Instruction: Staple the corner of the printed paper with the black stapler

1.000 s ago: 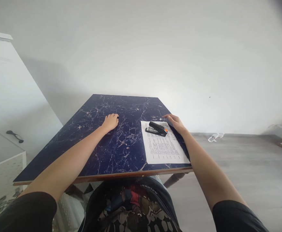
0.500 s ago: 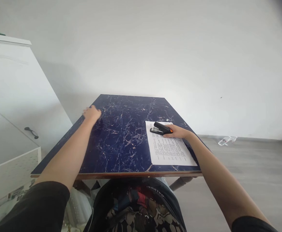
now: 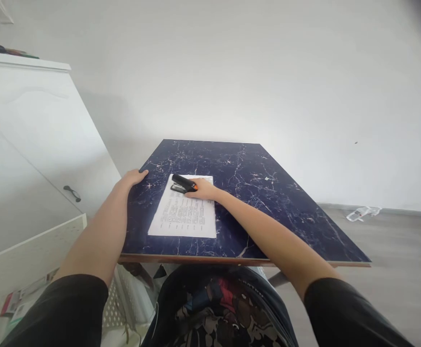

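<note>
A printed white sheet [image 3: 183,215] lies on the left part of a dark blue marbled table [image 3: 268,202]. A black stapler [image 3: 182,183] with an orange end rests on the sheet's far edge. My right hand [image 3: 203,190] lies flat on the sheet, palm down, its fingertips against the stapler's orange end. My left hand [image 3: 133,178] is curled over the table's left edge, with the thumb on top and the fingers hidden below.
A white cabinet [image 3: 33,144] with a dark handle [image 3: 72,193] stands close on the left. A perforated white panel [image 3: 26,260] sits below it. A crumpled clear plastic bottle [image 3: 362,212] lies on the grey floor at the right wall.
My right hand has slid the sheet and stapler from the table's right side to its left. My left hand has moved from the tabletop to grip the left edge. The view has swung left.
</note>
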Tool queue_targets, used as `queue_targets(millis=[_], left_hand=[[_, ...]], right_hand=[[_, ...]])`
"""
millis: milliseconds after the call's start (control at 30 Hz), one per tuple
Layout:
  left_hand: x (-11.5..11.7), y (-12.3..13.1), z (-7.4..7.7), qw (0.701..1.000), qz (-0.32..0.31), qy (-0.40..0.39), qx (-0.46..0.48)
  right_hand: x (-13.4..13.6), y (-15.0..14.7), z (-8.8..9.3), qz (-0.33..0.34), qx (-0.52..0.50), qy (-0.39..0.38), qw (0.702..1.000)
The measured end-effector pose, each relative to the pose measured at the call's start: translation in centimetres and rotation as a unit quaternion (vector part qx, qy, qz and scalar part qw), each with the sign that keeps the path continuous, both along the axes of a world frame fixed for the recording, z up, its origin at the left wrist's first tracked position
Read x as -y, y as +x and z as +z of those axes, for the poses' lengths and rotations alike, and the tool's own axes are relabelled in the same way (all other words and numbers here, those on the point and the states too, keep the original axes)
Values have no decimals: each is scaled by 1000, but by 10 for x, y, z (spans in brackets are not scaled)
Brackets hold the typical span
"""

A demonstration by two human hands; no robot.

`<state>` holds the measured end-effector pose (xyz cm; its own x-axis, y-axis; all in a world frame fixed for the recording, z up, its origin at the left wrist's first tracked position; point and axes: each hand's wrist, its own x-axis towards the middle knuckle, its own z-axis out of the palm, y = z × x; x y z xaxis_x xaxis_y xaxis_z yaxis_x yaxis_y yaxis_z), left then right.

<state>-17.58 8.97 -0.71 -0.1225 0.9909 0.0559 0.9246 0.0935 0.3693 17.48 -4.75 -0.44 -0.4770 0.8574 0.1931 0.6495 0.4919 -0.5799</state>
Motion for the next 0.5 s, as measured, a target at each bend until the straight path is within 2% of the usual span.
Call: queue_targets(millis=[133, 267, 333, 367, 433, 500], left_hand=[[-1, -16, -1, 998, -39, -54, 4], [-11, -17, -9, 998, -36, -57, -22], [-18, -16, -13, 997, -37, -59, -30], [-20, -15, -15, 997, -37, -60, -31], [-24, -15, -17, 997, -30, -61, -26], [-25, -14, -18, 998, -17, -62, -16]], right_hand=[[-18, -59, 3, 46, -2, -2, 999], [-19, -83, 3, 73, -2, -4, 997], [-21, -75, 8, 91, -32, 13, 995], [-23, -65, 11, 76, -54, 32, 995], [-28, -30, 19, -4, -95, 80, 992], [-32, 20, 24, -113, -111, 109, 981]])
